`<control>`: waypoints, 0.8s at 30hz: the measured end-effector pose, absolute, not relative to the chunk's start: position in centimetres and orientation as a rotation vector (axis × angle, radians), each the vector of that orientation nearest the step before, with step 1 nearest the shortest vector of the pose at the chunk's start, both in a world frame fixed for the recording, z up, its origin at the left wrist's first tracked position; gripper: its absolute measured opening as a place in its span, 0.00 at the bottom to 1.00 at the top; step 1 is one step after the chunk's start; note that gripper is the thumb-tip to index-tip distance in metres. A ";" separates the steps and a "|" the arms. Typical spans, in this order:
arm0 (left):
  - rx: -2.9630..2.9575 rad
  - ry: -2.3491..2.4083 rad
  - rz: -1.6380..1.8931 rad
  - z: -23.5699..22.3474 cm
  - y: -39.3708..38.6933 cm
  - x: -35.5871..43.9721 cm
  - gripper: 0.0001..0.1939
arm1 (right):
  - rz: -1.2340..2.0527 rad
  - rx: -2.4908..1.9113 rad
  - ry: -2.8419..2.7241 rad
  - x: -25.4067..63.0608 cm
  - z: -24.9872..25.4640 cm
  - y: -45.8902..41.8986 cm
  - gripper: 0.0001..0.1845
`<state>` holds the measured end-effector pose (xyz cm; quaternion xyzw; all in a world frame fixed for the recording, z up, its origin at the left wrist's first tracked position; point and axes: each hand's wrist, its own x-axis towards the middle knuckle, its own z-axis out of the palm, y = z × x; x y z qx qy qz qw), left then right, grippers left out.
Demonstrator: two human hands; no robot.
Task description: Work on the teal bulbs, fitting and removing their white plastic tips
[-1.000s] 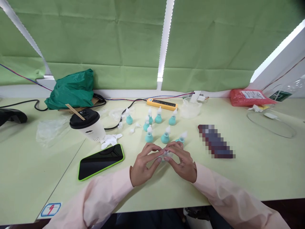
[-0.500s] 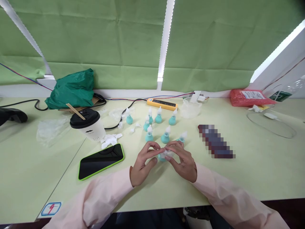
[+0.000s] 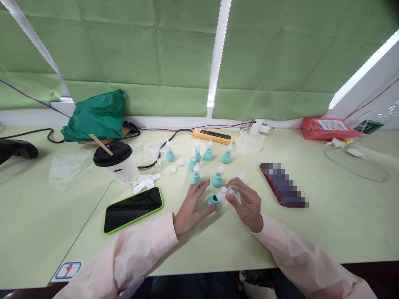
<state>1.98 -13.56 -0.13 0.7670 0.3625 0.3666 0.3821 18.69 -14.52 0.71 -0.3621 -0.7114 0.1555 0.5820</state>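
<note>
Clear plastic piece (image 3: 223,194), in the head view, is in the right hand (image 3: 247,203), clamped between the thumb and bent fingers, just above the front of the table (image 3: 280,241). It tilts, with its lower left end at the mouth of an open teal bulb (image 3: 212,202); whether the two touch, I cannot tell. The left hand (image 3: 191,209) is on the bulb's other side, its thumb and fingers spread apart, the thumb reaching across the bulb's near side. Whether the thumb presses on it is unclear.

Beyond the hands stand seven teal bulbs with whitish tips (image 3: 217,179), and an eighth is partly hidden behind the right hand. Small clear parts (image 3: 173,170) lie to their left, near a black cable (image 3: 157,160). A yellow power strip (image 3: 213,136) lies behind the bulbs, beside a thin clear bag (image 3: 249,142).

On the left, a phone in a lime-edged case (image 3: 133,210) lies near crumpled white tissue (image 3: 146,182) and a white cup with a black lid (image 3: 120,168); a green bag (image 3: 96,116) sits behind. On the right are a dark red object (image 3: 282,187), partly pixelated, and a pink package (image 3: 327,128).
</note>
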 end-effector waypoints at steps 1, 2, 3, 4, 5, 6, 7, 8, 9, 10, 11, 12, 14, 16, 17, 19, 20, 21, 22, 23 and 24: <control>2.047 0.974 0.892 -0.4 -13.5 2.2 0.26 | 0.381 -0.861 -1.658 18.7 0.8 -14.5 0.04; 2.124 1.002 0.858 -0.6 -13.4 2.4 0.23 | 0.410 -0.881 -1.665 18.7 0.8 -14.6 0.04; 2.181 1.008 0.845 -0.8 -13.3 2.5 0.19 | 0.449 -0.901 -1.673 18.7 0.9 -14.6 0.04; 2.214 0.996 0.856 -0.9 -13.2 2.5 0.16 | 0.497 -0.919 -1.682 18.6 0.9 -14.7 0.04; 2.222 0.974 0.896 -0.8 -13.2 2.4 0.14 | 0.552 -0.929 -1.687 18.6 0.9 -14.8 0.04; 2.205 0.950 0.953 -0.7 -13.1 2.1 0.13 | 0.610 -0.935 -1.686 18.5 0.9 -14.9 0.05; 2.171 0.924 1.006 -0.5 -13.0 1.8 0.13 | 0.667 -0.934 -1.678 18.5 0.9 -15.0 0.06; 2.130 0.899 1.043 -0.2 -13.0 1.5 0.13 | 0.718 -0.927 -1.661 18.5 1.0 -15.0 0.06; 2.093 0.873 1.057 0.1 -12.9 1.1 0.12 | 0.764 -0.913 -1.643 18.6 1.0 -15.0 0.07; 2.065 0.845 1.051 0.4 -12.8 0.7 0.12 | 0.815 -0.897 -1.632 18.6 1.0 -15.0 0.08; 2.046 0.817 1.030 0.7 -12.7 0.3 0.12 | 0.869 -0.880 -1.628 18.7 1.0 -15.0 0.09; 2.032 0.789 0.993 1.0 -12.6 0.0 0.12 | 0.925 -0.865 -1.632 18.7 1.1 -14.9 0.09; 1.993 0.745 0.887 1.5 -12.4 -0.5 0.12 | 1.025 -0.843 -1.652 18.8 1.2 -14.9 0.11; 1.918 0.731 0.759 1.8 -12.2 -0.7 0.13 | 1.064 -0.840 -1.658 18.7 1.2 -14.9 0.12; 1.881 0.738 0.708 2.0 -12.2 -0.8 0.15 | 1.059 -0.843 -1.654 18.7 1.3 -14.9 0.12; 1.836 0.783 0.660 2.1 -12.2 -0.7 0.19 | 1.035 -0.848 -1.651 18.6 1.3 -14.9 0.13; 1.832 0.816 0.661 2.1 -12.2 -0.6 0.20 | 1.027 -0.852 -1.653 18.6 1.2 -15.0 0.13; 1.837 0.849 0.671 2.0 -12.3 -0.6 0.20 | 1.023 -0.857 -1.660 18.5 1.2 -15.0 0.13; 1.838 0.877 0.679 2.0 -12.4 -0.5 0.19 | 1.018 -0.865 -1.667 18.5 1.1 -15.0 0.12; 1.831 0.898 0.686 1.9 -12.5 -0.5 0.18 | 1.010 -0.876 -1.676 18.5 1.1 -15.0 0.12; 1.818 0.913 0.695 1.9 -12.6 -0.4 0.17 | 0.997 -0.888 -1.685 18.5 1.0 -15.0 0.12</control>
